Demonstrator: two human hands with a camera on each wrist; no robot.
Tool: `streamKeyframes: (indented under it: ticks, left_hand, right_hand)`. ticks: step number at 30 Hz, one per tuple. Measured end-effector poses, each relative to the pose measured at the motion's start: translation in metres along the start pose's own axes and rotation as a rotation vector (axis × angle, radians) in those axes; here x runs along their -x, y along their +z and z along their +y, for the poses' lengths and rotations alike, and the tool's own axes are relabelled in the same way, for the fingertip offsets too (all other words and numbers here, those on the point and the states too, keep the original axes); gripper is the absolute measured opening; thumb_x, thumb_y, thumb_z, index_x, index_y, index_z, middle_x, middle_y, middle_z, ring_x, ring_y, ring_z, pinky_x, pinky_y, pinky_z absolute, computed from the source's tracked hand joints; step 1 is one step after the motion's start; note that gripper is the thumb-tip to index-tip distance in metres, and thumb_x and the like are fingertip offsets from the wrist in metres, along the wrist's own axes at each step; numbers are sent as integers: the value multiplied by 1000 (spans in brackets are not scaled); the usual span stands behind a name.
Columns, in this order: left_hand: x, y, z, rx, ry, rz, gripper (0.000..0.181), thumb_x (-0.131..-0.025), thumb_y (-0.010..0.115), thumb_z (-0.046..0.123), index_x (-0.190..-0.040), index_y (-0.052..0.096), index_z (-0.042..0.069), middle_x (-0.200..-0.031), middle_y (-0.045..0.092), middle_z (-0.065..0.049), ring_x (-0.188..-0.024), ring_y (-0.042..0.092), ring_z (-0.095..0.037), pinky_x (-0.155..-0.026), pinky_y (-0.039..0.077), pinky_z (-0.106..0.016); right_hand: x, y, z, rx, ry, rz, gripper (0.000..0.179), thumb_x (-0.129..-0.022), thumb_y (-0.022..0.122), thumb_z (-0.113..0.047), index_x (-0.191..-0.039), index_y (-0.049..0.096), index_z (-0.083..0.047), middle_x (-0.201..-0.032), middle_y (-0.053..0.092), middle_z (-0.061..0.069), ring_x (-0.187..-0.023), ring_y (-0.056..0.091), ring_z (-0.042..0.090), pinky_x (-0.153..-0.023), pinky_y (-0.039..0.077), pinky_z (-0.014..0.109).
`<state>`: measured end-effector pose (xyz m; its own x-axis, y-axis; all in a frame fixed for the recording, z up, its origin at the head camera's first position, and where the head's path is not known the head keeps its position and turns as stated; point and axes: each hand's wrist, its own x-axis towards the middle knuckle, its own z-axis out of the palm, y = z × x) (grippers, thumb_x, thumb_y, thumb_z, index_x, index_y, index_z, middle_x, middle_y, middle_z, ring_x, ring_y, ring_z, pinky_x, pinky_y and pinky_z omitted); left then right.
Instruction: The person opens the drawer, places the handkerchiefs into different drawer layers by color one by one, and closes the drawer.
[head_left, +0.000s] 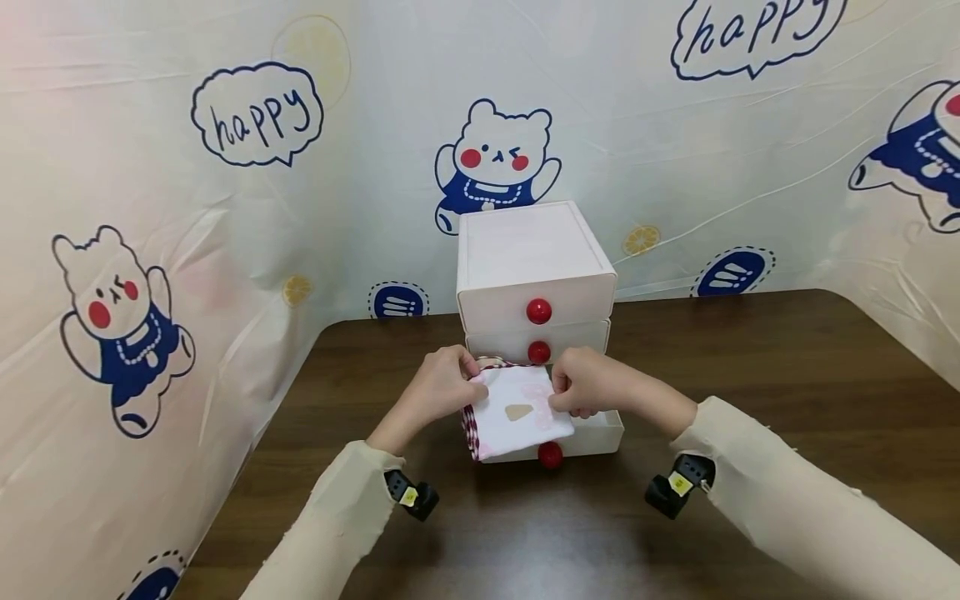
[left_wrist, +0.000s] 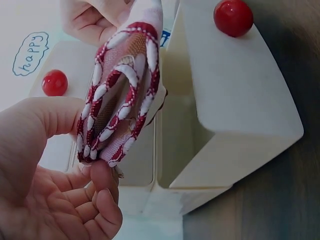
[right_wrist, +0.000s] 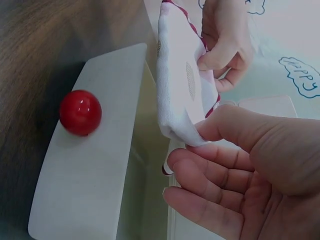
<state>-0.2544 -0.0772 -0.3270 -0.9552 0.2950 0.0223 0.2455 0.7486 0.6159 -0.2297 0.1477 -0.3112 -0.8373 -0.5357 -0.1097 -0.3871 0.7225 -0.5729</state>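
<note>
A small folded towel (head_left: pixel 517 417), white with a pink and tan print and red-and-white edging, is held above the pulled-out bottom drawer (head_left: pixel 603 435) of a white drawer box. On its left side, my left hand (head_left: pixel 441 385) pinches it between thumb and fingers. My right hand (head_left: pixel 592 383) pinches the opposite side. Stacked layers of edging on the towel (left_wrist: pixel 120 95) face the left wrist camera. The inside of the drawer shows under the towel in both wrist views; the towel hides part of it.
The white drawer box (head_left: pixel 536 246) stands on a dark wooden table (head_left: pixel 750 367), each drawer front bearing a red round knob (head_left: pixel 538 311). A printed curtain (head_left: pixel 375 167) with bears and "happy" bubbles hangs behind. Both sleeves carry black wrist cameras (head_left: pixel 678 485).
</note>
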Motion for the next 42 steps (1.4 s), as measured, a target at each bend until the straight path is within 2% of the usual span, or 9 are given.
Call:
streamKeyframes:
  ticks: [20, 30, 36, 42]
  left_hand:
    - [-18, 26, 13, 30, 92, -36, 16, -71, 69, 13, -78, 57, 5, -73, 57, -5, -66, 52, -19, -51, 45, -26]
    - [-26, 31, 21, 10, 128, -63, 12, -71, 68, 10, -74, 59, 4, -70, 57, -5, -60, 52, -17, -47, 45, -25]
    - [-29, 35, 22, -7, 141, -77, 13, -69, 70, 9, -74, 60, 4, -69, 57, -4, -60, 52, -17, -47, 44, -24]
    - [-31, 43, 21, -42, 200, -63, 12, -67, 70, 6, -73, 59, 4, -70, 57, -3, -62, 51, -16, -49, 43, -23]
  right_hand:
    - [17, -16, 18, 3, 80, -11, 20, -80, 62, -6, -62, 56, -7, -53, 52, 2, -43, 50, 12, -45, 46, 23]
    - [16, -26, 30, -4, 41, -58, 19, -82, 65, -9, -64, 58, -7, -55, 57, 5, -45, 53, 15, -45, 48, 25]
    - [14, -28, 34, 7, 57, -82, 19, -83, 65, -9, -65, 58, -7, -55, 57, 4, -45, 53, 14, -45, 48, 25]
    - [11, -27, 40, 13, 75, -88, 18, -82, 64, -8, -65, 58, -6, -55, 57, 4, -45, 54, 14, -45, 48, 27]
